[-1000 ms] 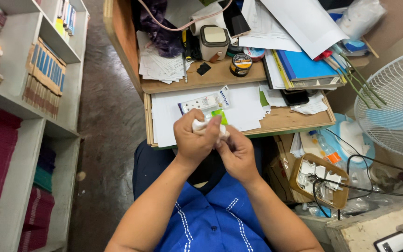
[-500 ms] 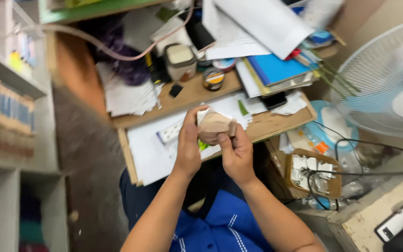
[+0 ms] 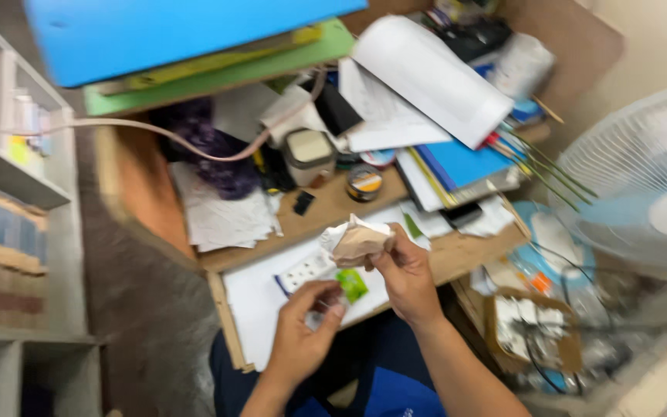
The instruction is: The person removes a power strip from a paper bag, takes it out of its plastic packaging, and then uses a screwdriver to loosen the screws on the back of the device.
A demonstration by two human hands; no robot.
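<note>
Cluttered wooden table (image 3: 333, 212) strewn with papers, blue folder (image 3: 465, 164) and small round tin (image 3: 364, 184); white fan (image 3: 650, 177) at right. Since half a second ago: hands parted, view tilted. Right hand (image 3: 407, 270) raised over table edge, grip clamped on crumpled beige-and-white wad (image 3: 357, 241); left hand (image 3: 306, 328) lower, palm up, grip pinched on small green piece (image 3: 351, 284), just below wad, above white sheet (image 3: 268, 297).
</note>
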